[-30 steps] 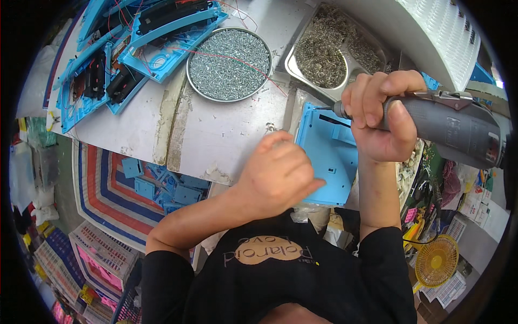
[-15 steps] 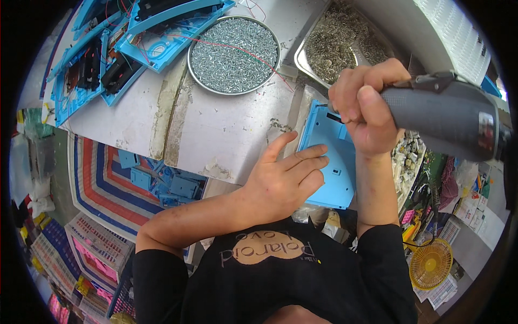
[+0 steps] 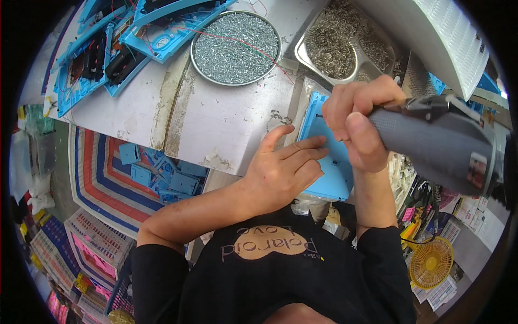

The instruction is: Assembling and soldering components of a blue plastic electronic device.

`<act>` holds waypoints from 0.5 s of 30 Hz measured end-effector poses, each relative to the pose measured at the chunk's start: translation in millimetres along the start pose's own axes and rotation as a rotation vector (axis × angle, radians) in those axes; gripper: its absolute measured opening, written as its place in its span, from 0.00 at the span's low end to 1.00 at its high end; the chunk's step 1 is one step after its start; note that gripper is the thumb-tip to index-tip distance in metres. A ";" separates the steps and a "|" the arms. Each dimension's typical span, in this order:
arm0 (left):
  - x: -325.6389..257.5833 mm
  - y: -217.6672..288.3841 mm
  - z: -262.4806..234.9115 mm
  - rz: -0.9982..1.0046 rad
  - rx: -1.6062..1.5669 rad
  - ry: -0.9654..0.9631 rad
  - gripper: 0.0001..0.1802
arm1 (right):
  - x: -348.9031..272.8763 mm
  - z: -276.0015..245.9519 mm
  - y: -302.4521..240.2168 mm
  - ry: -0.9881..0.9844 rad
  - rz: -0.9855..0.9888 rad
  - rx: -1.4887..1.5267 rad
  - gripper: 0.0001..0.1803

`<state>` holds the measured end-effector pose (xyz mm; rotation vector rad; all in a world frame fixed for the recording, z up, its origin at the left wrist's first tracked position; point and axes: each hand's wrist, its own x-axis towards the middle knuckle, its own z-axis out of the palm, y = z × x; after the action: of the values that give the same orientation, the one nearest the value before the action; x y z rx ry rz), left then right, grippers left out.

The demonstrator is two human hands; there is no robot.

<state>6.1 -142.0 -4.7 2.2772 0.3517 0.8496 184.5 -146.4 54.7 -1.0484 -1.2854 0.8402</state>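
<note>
My right hand (image 3: 360, 124) is wrapped round the front of a dark grey electric screwdriver (image 3: 431, 141), tilted with its rear end to the right. Its thin bit points left, at the upper left edge of a flat light blue plastic panel (image 3: 334, 182). Whether the bit touches a screw cannot be made out. My left hand (image 3: 280, 175) lies over the panel's left edge, fingers stretched out and thumb apart, fingertips on the blue surface. Part of the panel is hidden behind my right hand.
A round metal dish (image 3: 235, 51) of silver screws stands beyond my left hand. Right of it is a metal tray (image 3: 353, 67) with small metal parts. Blue housings (image 3: 162, 40) with wires lie at far left. A striped sack (image 3: 102, 183) holds blue pieces; a yellow fan (image 3: 430, 263) sits lower right.
The screwdriver's rear end has swung down, and my right hand has dropped slightly with it. My left hand stays on the panel, almost unmoved. The view has shifted a little.
</note>
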 end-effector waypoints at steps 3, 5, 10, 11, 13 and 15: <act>3.6 -4.9 0.2 -0.028 -0.096 0.040 0.07 | 7.7 -9.0 -10.0 -0.040 -0.018 0.067 0.13; 5.0 -8.2 -6.3 -0.066 -0.215 0.058 0.08 | 4.8 -10.7 -31.9 -0.076 -0.054 0.183 0.14; 4.5 -4.1 -18.7 -0.206 -0.201 0.086 0.09 | -9.3 -4.0 -59.1 -0.173 -0.104 0.333 0.13; 3.1 -3.8 -20.4 -0.216 -0.189 0.091 0.09 | -10.9 -2.0 -59.0 -0.176 -0.096 0.331 0.13; 3.9 -4.5 -20.7 -0.185 -0.157 0.142 0.10 | -12.5 2.4 -59.1 -0.181 -0.080 0.321 0.13; 3.0 -4.0 -21.6 -0.165 -0.135 0.168 0.10 | -13.9 8.0 -57.9 -0.159 -0.083 0.319 0.13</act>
<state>-6.0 -126.9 6.2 2.0273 0.5338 0.9516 170.9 -177.3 104.4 -0.6823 -1.2667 1.0415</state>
